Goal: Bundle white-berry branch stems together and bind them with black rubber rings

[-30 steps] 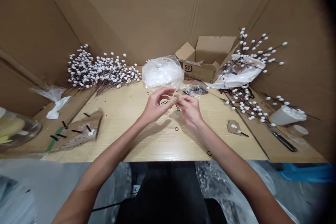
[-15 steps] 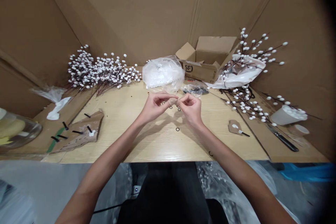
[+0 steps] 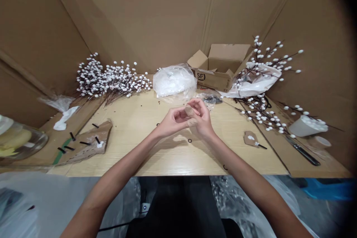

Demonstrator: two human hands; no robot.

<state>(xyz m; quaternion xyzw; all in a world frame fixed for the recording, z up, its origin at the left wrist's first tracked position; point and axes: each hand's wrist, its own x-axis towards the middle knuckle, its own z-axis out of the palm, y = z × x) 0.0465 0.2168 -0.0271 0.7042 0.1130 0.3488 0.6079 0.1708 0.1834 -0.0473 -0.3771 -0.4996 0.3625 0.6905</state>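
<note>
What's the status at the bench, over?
Left hand, right hand together mid-table. Small tan piece pinched between them. Black ring nearby, bag of white buds beyond.

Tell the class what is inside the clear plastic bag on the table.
The clear plastic bag is filled with small white balls. They are packed tightly, so the outer layer and the plastic's glare hide whatever lies at the middle of the bag.

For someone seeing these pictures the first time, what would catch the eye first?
The left hand and right hand catch the eye first, pinching a small tan piece above the wooden table. Behind them, white-budded branches spread at back left and back right, around a clear bag of white balls and an open cardboard box.
</note>
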